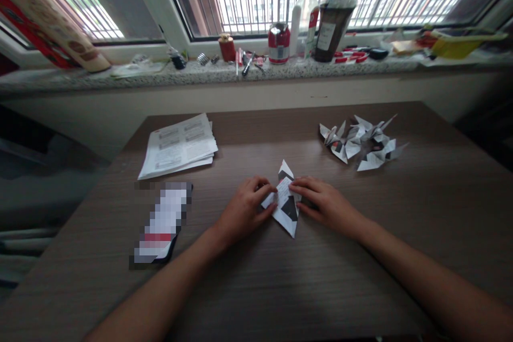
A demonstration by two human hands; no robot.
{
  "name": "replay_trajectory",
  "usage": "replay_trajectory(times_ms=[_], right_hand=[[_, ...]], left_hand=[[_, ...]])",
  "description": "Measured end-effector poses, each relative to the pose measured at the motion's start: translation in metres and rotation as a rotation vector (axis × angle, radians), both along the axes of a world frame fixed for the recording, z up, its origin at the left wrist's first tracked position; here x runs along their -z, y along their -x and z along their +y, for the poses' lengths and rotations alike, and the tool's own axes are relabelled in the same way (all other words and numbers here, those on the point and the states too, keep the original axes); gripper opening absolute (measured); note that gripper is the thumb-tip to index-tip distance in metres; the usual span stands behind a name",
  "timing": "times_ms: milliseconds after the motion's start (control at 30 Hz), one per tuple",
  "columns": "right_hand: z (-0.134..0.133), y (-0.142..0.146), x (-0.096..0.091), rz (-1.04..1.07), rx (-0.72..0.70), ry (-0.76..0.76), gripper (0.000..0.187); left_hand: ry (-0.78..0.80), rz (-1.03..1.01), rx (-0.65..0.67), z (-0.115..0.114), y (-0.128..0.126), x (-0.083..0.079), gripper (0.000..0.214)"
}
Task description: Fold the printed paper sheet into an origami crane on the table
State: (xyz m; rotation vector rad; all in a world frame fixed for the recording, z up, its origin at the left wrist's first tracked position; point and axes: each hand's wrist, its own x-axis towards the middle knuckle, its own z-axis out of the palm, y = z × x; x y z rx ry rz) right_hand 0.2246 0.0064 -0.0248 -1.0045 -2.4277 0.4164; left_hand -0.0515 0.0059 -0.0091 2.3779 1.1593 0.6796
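A folded sheet of printed paper (285,206) lies near the middle of the table, with pointed ends toward and away from me. My left hand (250,203) pinches its left corner between thumb and fingers. From the other side, my right hand (323,200) grips the right edge, fingers bent over it and thumb lower down. Dark printed patches and lines of text show between the two hands. Several folded paper figures (364,139) with pointed tips sit in a cluster at the back right.
A stack of printed sheets (180,147) rests at the back left of the brown table (240,288). In front of it lies a phone (164,222) with a blurred screen. Along the windowsill (200,77) stand a can (279,43), a drink cup (329,32) and small tools.
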Motion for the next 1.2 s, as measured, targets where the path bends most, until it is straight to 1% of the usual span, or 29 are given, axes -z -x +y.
replay_trajectory(times_ms=[67,167,300,400,500,600,733,933,1033,1133,1200], right_hand=[[0.000,0.000,-0.001,0.006,-0.008,-0.006,0.046],[0.000,0.000,-0.002,0.027,-0.002,0.013,0.042],[0.000,0.000,-0.009,0.108,0.008,0.126,0.032],[0.002,-0.002,-0.014,0.210,0.008,0.212,0.019],[0.003,-0.004,-0.016,0.245,0.021,0.246,0.013],[0.004,-0.007,-0.017,0.218,0.021,0.229,0.012],[0.004,-0.012,-0.017,0.160,0.000,0.184,0.005],[0.004,-0.015,-0.009,0.106,-0.043,0.057,0.012],[0.002,-0.013,-0.008,0.080,-0.066,0.002,0.019],[-0.002,-0.011,-0.008,0.056,-0.110,0.011,0.024],[-0.003,-0.010,-0.008,0.052,-0.131,0.036,0.026]], left_hand=[[-0.031,0.025,0.020,0.000,0.001,0.001,0.027],[-0.045,0.052,0.030,0.000,0.001,0.001,0.025],[-0.044,0.081,0.020,-0.001,0.000,0.002,0.026],[-0.043,0.088,0.016,-0.001,0.000,0.002,0.026],[-0.045,0.085,0.014,-0.001,0.000,0.001,0.026],[-0.049,0.080,0.012,-0.001,0.001,0.002,0.026],[-0.062,0.083,0.015,-0.001,0.001,0.005,0.027],[-0.100,0.119,0.016,-0.003,0.001,0.007,0.027],[-0.131,0.143,0.019,-0.003,0.000,0.007,0.028],[-0.171,0.152,0.058,-0.004,-0.001,0.008,0.028],[-0.184,0.158,0.122,-0.004,0.000,0.009,0.030]])
